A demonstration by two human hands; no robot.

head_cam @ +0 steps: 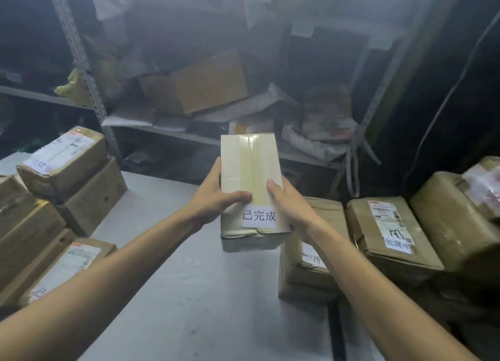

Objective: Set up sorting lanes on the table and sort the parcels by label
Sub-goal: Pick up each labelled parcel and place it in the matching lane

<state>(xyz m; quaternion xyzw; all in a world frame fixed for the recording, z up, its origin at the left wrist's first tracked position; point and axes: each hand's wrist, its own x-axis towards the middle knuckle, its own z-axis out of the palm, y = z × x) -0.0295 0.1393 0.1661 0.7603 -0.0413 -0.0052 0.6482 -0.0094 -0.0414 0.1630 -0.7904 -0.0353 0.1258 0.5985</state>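
dim storeroom, grey table [167, 279] with parcel stacks [65, 166] at both sides. left hand [213, 195] and right hand [289, 203], fingers clamped round the taped parcel [250, 171], hold it above the table between the stacks, label [258, 216] up, i'd guess for reading.

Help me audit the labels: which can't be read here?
Head view:
Parcel below the right hand: label half covered by its wrist.
Lower left parcel: label cut by the left forearm.
Rightmost parcel: cut by the frame edge, label blurred.
Shelf parcels: hazy, dim.
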